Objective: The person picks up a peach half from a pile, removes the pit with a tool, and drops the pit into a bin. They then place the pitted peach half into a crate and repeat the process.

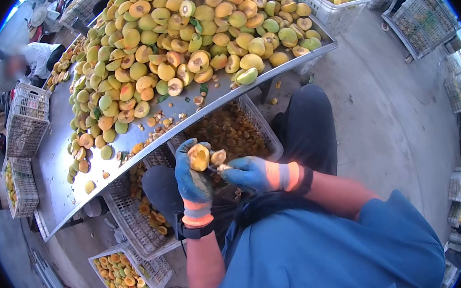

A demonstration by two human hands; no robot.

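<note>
Halved fruit held over the lap, cut face up toward the camera, long axis roughly upright. Gripped by left hand; right hand closed beside it, contents unclear. Below, pit-filled crate; beyond, fruit-heaped metal table.

Even, bright daylight fills my view with only soft shadows under the table, while the fisheye lens bends everything toward black corners and my hands look slightly blurred.

Both gloved hands, left and right, meet, fingers curled.
</note>
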